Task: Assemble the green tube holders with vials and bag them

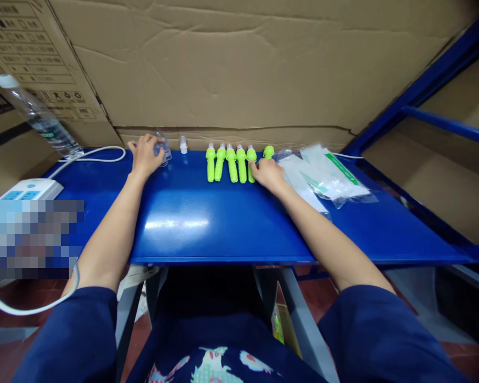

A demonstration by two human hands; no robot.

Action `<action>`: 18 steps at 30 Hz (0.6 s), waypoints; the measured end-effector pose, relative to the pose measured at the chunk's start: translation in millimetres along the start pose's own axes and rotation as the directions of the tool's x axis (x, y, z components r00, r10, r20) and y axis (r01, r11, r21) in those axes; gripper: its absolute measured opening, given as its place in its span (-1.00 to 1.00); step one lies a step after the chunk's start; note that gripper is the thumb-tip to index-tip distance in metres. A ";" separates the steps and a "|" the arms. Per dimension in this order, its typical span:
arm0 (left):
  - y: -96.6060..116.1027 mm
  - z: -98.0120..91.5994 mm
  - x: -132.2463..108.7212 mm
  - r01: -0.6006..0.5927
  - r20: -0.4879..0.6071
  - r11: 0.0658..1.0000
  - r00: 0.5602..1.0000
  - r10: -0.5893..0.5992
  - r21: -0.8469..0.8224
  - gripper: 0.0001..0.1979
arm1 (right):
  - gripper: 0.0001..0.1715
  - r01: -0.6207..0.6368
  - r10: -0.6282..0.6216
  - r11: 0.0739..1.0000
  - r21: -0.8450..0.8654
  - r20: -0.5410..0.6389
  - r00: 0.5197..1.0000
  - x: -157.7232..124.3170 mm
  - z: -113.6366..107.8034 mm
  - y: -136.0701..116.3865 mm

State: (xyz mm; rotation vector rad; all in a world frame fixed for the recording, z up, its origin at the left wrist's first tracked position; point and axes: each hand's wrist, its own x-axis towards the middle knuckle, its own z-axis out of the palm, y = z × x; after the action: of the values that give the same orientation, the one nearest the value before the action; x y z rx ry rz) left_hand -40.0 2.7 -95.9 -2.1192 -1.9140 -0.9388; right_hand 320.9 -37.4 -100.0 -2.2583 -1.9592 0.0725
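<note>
My left hand (144,154) is at the back left of the blue table, its fingers curled around a clear plastic cap (160,142). Another clear cap (166,151) stands right beside it. A small white-based clear piece (183,144) stands upright a little to the right. Several bright green, ribbed stick-shaped tubes (221,163) with clear tips lie side by side at the middle back. My right hand (269,174) has its fingers closed on the tube at the row's right end (251,155), partly covering it. Behind that hand another green piece (269,152) shows, its lower part hidden.
Clear plastic bags with white and green papers (335,173) lie on the right of the blue table (223,229). At left are a white power strip (34,189) with its cable and a water bottle (43,119). Cardboard (223,69) walls the back; a blue frame (423,90) stands at right.
</note>
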 end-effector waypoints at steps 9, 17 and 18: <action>8.9 -0.8 2.2 -0.085 0.084 0.996 0.993 0.085 -0.006 -0.72 | -0.45 -0.102 0.105 0.994 0.034 -0.121 0.987 3.2 -15.4 21.2; 13.5 7.5 9.2 -0.193 0.169 0.966 0.960 0.222 -0.171 -0.70 | -0.33 -0.130 0.130 0.991 -0.021 0.025 0.991 11.9 -7.2 27.9; 14.4 8.9 9.6 -0.197 0.181 0.962 0.956 0.232 -0.189 -0.69 | -0.33 -0.135 0.136 0.991 -0.026 0.049 0.990 12.3 -7.1 27.4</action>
State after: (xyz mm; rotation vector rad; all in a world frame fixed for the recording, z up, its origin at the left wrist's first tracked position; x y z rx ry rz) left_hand -23.4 12.5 -93.6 -2.5500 -1.6893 -0.9001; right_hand 350.5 -29.5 -96.2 -2.4243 -1.8368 0.1251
